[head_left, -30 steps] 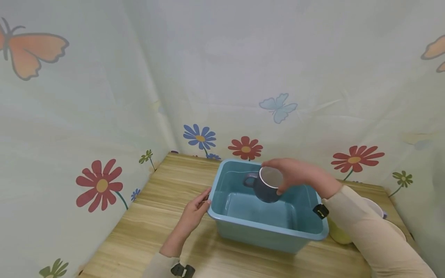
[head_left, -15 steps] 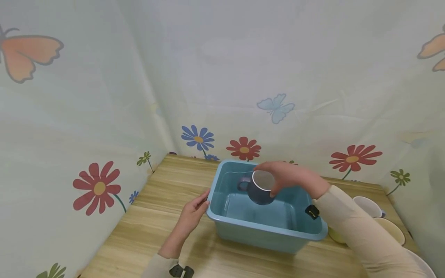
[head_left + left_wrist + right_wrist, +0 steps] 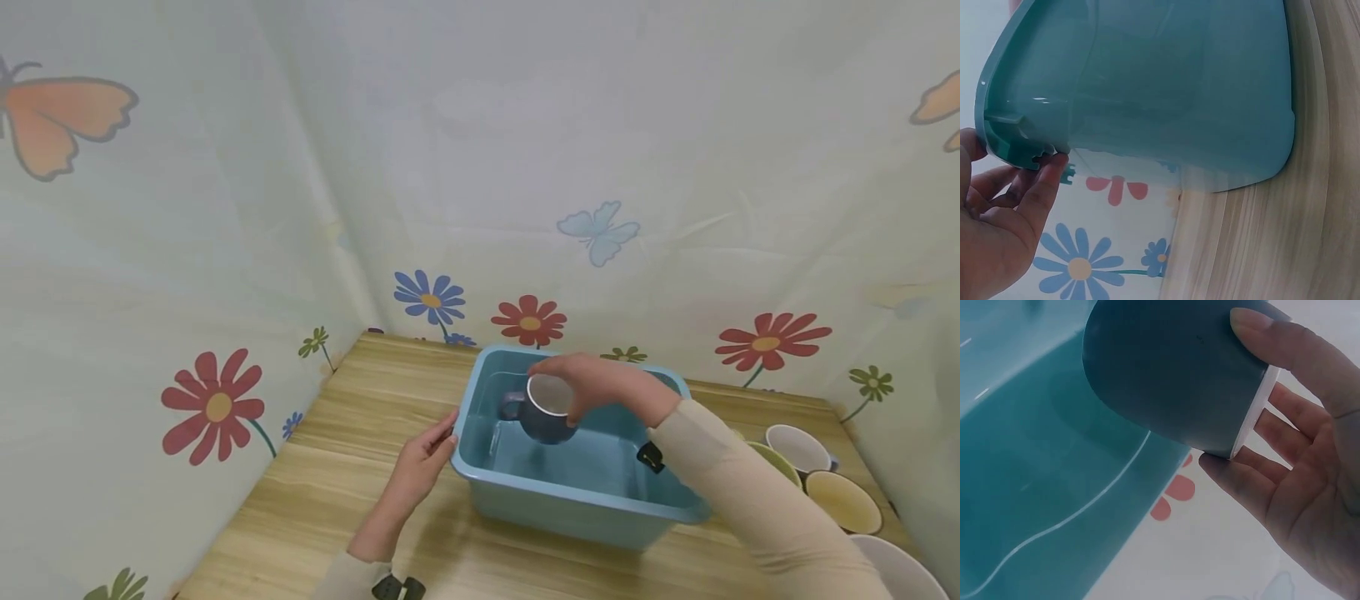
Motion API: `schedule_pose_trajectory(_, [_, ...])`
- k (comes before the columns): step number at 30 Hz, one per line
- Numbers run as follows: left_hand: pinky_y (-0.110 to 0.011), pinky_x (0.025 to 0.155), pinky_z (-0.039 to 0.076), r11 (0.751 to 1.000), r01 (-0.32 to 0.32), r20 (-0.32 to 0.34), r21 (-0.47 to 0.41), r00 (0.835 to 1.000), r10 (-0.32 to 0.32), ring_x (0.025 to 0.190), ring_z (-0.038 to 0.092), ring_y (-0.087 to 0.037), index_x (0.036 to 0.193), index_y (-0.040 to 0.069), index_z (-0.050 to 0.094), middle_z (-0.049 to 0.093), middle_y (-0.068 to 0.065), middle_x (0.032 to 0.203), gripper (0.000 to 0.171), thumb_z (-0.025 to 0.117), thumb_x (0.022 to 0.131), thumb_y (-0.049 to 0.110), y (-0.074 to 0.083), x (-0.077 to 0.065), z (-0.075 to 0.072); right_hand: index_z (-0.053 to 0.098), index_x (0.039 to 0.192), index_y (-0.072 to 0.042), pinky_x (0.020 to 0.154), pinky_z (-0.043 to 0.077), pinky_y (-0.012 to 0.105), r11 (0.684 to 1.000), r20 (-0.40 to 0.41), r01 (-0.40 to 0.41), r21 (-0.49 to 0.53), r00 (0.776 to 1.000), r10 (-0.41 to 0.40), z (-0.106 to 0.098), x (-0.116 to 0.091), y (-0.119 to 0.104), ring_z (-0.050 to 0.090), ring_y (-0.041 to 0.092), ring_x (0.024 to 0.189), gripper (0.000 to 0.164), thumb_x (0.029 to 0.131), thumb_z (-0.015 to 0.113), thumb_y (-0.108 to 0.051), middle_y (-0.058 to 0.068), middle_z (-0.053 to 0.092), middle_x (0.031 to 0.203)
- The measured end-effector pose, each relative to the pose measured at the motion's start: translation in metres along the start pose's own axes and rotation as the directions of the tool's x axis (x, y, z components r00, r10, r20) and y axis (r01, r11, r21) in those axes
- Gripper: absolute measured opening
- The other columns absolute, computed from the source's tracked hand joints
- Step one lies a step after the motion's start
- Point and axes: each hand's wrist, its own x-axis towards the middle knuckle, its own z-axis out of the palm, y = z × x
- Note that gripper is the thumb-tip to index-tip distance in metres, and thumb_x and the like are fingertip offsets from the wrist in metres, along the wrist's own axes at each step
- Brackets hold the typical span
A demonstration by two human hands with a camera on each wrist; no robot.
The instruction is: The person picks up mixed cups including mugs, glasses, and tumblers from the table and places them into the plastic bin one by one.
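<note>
A dark blue mug (image 3: 546, 423) with a pale inside is tilted within the opening of a blue plastic tub (image 3: 555, 482). My right hand (image 3: 600, 385) grips the mug by its rim, and its handle points left. In the right wrist view the thumb lies on the outer wall of the mug (image 3: 1166, 369), with the fingers at the far side of the rim. My left hand (image 3: 420, 458) holds the tub's left edge. The left wrist view has thumb and fingers pinching the rim of the tub (image 3: 1147, 94) at its corner.
Right of the tub, partly behind my right sleeve, stand a white cup (image 3: 801, 450), a green-rimmed cup (image 3: 776, 463), a yellowish bowl (image 3: 844, 502) and a larger white bowl (image 3: 900, 571). A flower-printed curtain (image 3: 450, 167) rises behind the wooden table (image 3: 330, 467).
My right hand has carried the mug leftward and slightly lower within the tub. More cups and bowls show at the right as the sleeve moved. My left hand keeps its hold on the tub.
</note>
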Motion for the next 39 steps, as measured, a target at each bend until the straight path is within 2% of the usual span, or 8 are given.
schedule_pose_trajectory(12, [-0.041, 0.103, 0.055, 1.000, 0.028, -0.032, -0.003, 0.999, -0.028, 0.126, 0.064, -0.041, 0.142, -0.005, 0.056, 0.058, -0.027, 0.144, 0.042, 0.058, 0.102, 0.006, 0.000, -0.001, -0.003, 0.050, 0.152, -0.021, 0.115, 0.043, 0.058, 1.000, 0.042, -0.017, 0.021, 0.999, 0.016, 0.012, 0.018, -0.005, 0.048, 0.034, 0.145, 0.087, 0.076, 0.090, -0.011, 0.006, 0.051, 0.157])
schedule_pose_trajectory(20, [-0.032, 0.098, 0.058, 0.999, 0.021, -0.055, -0.031, 0.998, -0.023, 0.123, 0.066, -0.041, 0.142, -0.006, 0.055, 0.061, -0.027, 0.140, 0.042, 0.059, 0.101, 0.003, -0.003, -0.003, -0.002, 0.051, 0.151, -0.020, 0.114, 0.044, 0.059, 0.999, 0.044, -0.028, 0.024, 0.999, 0.027, 0.018, 0.027, -0.006, 0.049, 0.036, 0.144, 0.085, 0.077, 0.089, -0.009, 0.008, 0.053, 0.156])
schedule_pose_trajectory(26, [-0.035, 0.099, 0.057, 0.999, 0.026, -0.049, -0.029, 0.998, -0.028, 0.124, 0.065, -0.041, 0.142, -0.005, 0.056, 0.061, -0.027, 0.140, 0.042, 0.059, 0.101, 0.005, 0.000, -0.005, -0.003, 0.051, 0.151, -0.017, 0.115, 0.043, 0.059, 1.000, 0.044, -0.025, 0.018, 0.999, 0.024, 0.023, 0.034, -0.006, 0.049, 0.037, 0.143, 0.084, 0.077, 0.089, -0.007, 0.010, 0.053, 0.155])
schedule_pose_trajectory(32, [-0.036, 0.101, 0.056, 0.999, 0.028, -0.041, -0.030, 0.999, -0.030, 0.126, 0.064, -0.041, 0.142, -0.004, 0.056, 0.059, -0.026, 0.144, 0.042, 0.059, 0.101, 0.006, 0.001, -0.005, -0.004, 0.050, 0.151, -0.018, 0.116, 0.042, 0.059, 0.999, 0.044, -0.054, 0.003, 0.998, 0.053, 0.030, 0.041, -0.005, 0.048, 0.037, 0.144, 0.085, 0.077, 0.089, -0.006, 0.010, 0.053, 0.155])
schedule_pose_trajectory(39, [-0.035, 0.100, 0.057, 0.999, 0.024, -0.045, -0.027, 0.999, -0.025, 0.124, 0.066, -0.041, 0.141, -0.005, 0.057, 0.062, -0.027, 0.139, 0.042, 0.059, 0.101, 0.006, -0.002, -0.003, -0.004, 0.050, 0.152, -0.019, 0.114, 0.045, 0.058, 0.996, 0.063, -0.086, 0.009, 0.994, 0.086, 0.038, 0.047, -0.004, 0.049, 0.036, 0.142, 0.086, 0.076, 0.089, -0.006, 0.010, 0.052, 0.155])
